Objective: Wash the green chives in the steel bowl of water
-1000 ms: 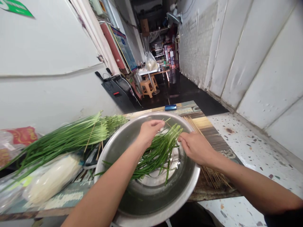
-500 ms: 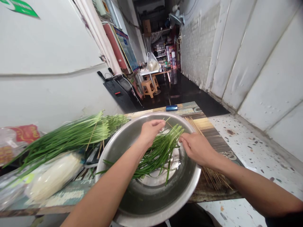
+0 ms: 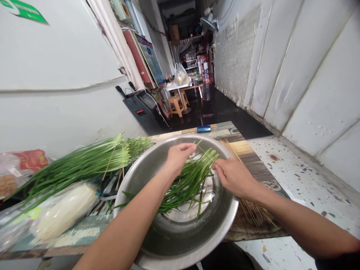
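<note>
Legible text: none with certainty. Green wall sign [image 3: 30, 14], upper left, carries a white marking cut off by the frame edge. Blue poster [image 3: 150, 54], left side of passage, shows print too small to read. Red-and-clear plastic package [image 3: 32, 159] bears yellow lettering, unreadable. Tabletop [image 3: 247, 148] pattern includes large printed characters, not identifiable.

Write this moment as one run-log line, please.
left hand: pinching thin stem | right hand: closed beside pale ends of green stalks, contents hidden | stalks: mostly in metal basin | skewers: on table, right of basin
</note>
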The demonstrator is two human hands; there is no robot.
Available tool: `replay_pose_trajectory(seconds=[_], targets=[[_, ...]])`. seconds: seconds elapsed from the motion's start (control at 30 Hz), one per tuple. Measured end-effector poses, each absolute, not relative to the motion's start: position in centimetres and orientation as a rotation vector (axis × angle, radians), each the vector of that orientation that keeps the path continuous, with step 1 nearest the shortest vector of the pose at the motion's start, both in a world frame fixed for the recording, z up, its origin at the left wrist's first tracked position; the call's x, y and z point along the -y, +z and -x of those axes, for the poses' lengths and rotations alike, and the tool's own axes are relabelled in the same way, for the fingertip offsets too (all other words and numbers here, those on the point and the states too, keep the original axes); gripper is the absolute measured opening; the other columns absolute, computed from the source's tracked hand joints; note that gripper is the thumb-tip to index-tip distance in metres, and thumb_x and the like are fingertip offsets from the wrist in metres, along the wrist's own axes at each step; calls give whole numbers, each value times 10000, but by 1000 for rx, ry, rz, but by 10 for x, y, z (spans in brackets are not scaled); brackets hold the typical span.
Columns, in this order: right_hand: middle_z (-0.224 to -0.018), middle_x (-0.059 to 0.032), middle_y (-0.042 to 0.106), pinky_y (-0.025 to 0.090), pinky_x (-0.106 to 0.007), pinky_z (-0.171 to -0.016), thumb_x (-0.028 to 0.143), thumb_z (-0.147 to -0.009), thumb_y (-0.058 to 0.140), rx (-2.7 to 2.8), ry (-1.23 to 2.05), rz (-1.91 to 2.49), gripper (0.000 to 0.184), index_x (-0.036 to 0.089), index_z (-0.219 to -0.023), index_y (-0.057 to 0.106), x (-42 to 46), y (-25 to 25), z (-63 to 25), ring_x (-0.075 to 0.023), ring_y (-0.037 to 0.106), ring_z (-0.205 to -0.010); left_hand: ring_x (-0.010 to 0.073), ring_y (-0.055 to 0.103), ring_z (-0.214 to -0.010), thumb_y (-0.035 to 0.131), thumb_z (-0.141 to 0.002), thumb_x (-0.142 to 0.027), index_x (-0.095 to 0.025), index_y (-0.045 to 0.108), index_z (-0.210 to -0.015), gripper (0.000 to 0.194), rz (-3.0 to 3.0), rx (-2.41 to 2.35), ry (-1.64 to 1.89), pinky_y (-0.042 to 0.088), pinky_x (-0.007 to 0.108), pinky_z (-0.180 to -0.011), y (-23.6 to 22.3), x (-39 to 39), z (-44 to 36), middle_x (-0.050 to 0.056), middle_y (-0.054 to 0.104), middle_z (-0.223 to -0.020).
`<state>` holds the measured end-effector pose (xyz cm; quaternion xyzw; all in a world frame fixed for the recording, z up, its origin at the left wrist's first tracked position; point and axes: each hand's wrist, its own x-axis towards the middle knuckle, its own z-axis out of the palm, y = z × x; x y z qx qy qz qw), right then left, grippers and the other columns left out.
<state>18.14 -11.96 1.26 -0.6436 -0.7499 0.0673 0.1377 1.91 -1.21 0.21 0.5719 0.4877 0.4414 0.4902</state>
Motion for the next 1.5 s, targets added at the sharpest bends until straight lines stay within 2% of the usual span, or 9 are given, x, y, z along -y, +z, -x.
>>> replay_pose_trajectory(seconds=[0.33,0.7,1.2,1.5], targets=[[-747,-68,654,281,-263,-615,239,-918,305,2173,192,1869,305,166,-851,593,119,11,-182,-167,555,-709,97,494,-584,729,-595,-319,-133,728,-789,269,-1365,-1188,1083,380,236,-568,-2,12,-21,34,633,-653],[-684,-54,620,243,-266,-589,255,-919,310,2174,145,1857,306,163,-804,577,120,10,-182,-147,510,-643,97,493,-579,734,-587,-317,-141,729,-777,259,-1359,-1203,1087,373,234,-563,-1,12,-21,27,627,-636],[-722,-63,638,275,-257,-606,254,-919,304,2152,195,1843,306,167,-829,582,120,8,-183,-163,544,-697,103,497,-592,736,-597,-331,-138,727,-795,277,-1369,-1178,1078,365,241,-585,-2,13,-21,35,646,-681],[-702,-61,633,269,-262,-603,265,-921,298,2155,148,1838,322,166,-816,586,119,5,-184,-163,539,-675,101,473,-570,689,-633,-324,-145,723,-779,233,-1429,-1161,1065,342,234,-561,-7,11,-21,13,619,-632]])
